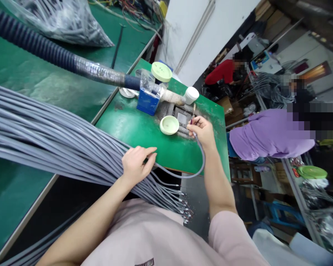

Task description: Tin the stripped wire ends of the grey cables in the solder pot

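Note:
A thick bundle of grey cables (44,136) runs from the left across the green bench (133,125) to my lap, ending in stripped coloured wire tips (183,210). My left hand (137,162) rests on top of the bundle near its end, fingers curled over the cables. My right hand (201,131) pinches the end of one grey cable (199,162) that loops down and back to the bundle. It holds that end at a dark grey square pot (181,116) set into the bench.
A black corrugated hose (44,50) leads to a blue box (147,101) by the pot. Pale green lids (169,125) (161,71) and a white jar (191,95) lie around it. A clear bag (61,18) sits far left. Other people work at the right.

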{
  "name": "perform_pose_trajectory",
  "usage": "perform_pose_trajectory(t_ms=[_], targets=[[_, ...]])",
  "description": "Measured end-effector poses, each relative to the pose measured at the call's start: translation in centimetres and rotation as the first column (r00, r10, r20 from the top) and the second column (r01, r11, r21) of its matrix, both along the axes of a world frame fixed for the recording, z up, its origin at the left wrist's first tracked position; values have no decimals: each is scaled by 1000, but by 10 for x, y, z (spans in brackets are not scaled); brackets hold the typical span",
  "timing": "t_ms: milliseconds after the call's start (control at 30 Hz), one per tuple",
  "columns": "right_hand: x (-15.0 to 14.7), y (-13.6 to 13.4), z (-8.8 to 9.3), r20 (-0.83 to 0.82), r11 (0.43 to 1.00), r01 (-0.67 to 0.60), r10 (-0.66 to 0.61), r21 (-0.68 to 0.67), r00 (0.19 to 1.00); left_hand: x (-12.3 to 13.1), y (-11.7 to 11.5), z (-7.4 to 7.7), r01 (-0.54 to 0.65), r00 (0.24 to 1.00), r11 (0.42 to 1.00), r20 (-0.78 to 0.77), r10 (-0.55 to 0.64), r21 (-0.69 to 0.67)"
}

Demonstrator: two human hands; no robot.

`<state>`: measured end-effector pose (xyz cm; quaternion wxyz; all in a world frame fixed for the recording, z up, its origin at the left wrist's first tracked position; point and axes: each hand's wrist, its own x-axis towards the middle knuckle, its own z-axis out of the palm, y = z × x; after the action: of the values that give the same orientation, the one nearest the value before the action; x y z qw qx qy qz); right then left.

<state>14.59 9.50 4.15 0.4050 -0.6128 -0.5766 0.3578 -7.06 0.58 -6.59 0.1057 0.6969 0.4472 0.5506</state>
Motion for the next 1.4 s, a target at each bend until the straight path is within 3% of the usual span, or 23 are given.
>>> perform_pose_trajectory(t_ms=[67, 133, 233, 300, 367, 433, 500, 600, 700, 833, 1067, 1400], targets=[[-16, -30, -1, -133, 999, -13, 17, 33, 991, 4, -2, 7, 77, 988, 989, 145, -59, -126], [-31, -56, -7, -223, 998, 0, 14, 62, 975, 13, -8, 15, 272, 921, 920, 353, -164, -281], [-48, -84, -19, -328, 997, -18, 41, 73, 944, 32, -20, 23, 635, 695, 669, 665, -276, -386], [-54, -97, -27, -356, 996, -71, 87, 58, 930, 45, -29, 24, 759, 575, 521, 777, -254, -391], [-55, -107, -32, -348, 992, -125, 120, 9, 930, 54, -36, 22, 800, 526, 441, 828, -192, -406], [-52, -116, -37, -327, 988, -152, 139, -14, 935, 58, -41, 20, 816, 499, 404, 857, -130, -413], [-47, -126, -39, -297, 989, -144, 145, 25, 944, 58, -44, 19, 820, 476, 405, 874, -93, -404], [-36, -144, -42, -194, 992, -87, 102, 87, 976, 53, -45, 22, 793, 481, 455, 874, -60, -405], [-30, -165, -46, -79, 997, -80, 82, 22, 994, 51, -46, 24, 768, 508, 479, 860, -49, -426], [-26, -184, -53, 13, 998, -65, 65, -25, 998, 55, -49, 25, 750, 548, 468, 835, -46, -467], [-24, -191, -65, 1, 998, -46, 47, -37, 999, 57, -50, 25, 710, 606, 455, 795, -7, -537], [-30, -199, -74, 34, 992, -106, 109, -68, 994, 55, -50, 22, 574, 756, 541, 652, -60, -615]])
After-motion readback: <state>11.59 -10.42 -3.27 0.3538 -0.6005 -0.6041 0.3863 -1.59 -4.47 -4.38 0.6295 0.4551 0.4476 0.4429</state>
